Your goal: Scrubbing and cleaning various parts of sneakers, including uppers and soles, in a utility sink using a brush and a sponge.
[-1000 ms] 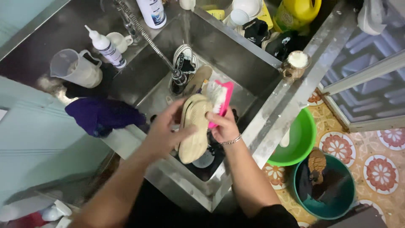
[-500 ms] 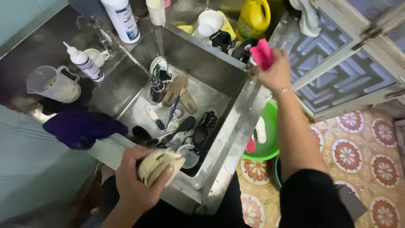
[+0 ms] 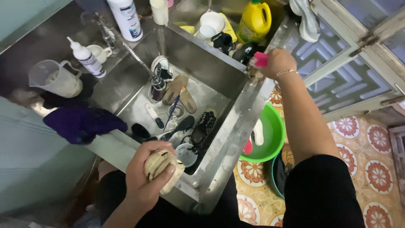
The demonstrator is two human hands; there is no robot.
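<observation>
My left hand (image 3: 145, 179) grips a folded beige shoe insole (image 3: 162, 166) over the near rim of the steel sink (image 3: 236, 122). My right hand (image 3: 276, 63) reaches to the sink's far right corner and holds a pink scrub brush (image 3: 260, 59) there, close to dark items on the ledge. Inside the sink lie a black-and-white sneaker (image 3: 161, 67), two tan insoles (image 3: 179, 90), a toothbrush-like brush (image 3: 172, 112) and black shoes (image 3: 202, 124). A metal faucet (image 3: 157, 82) points into the basin.
A yellow jug (image 3: 255, 19), white bottles (image 3: 126, 17) and cups stand behind the sink. A clear measuring jug (image 3: 57, 78) and a purple cloth (image 3: 80, 122) sit at the left. A green basin (image 3: 268, 133) and a teal bucket stand on the patterned tiled floor at right.
My right hand has taken the pink brush from the sink out to the far right corner and lowered it there. My left hand has drawn the insole back to the near rim.
</observation>
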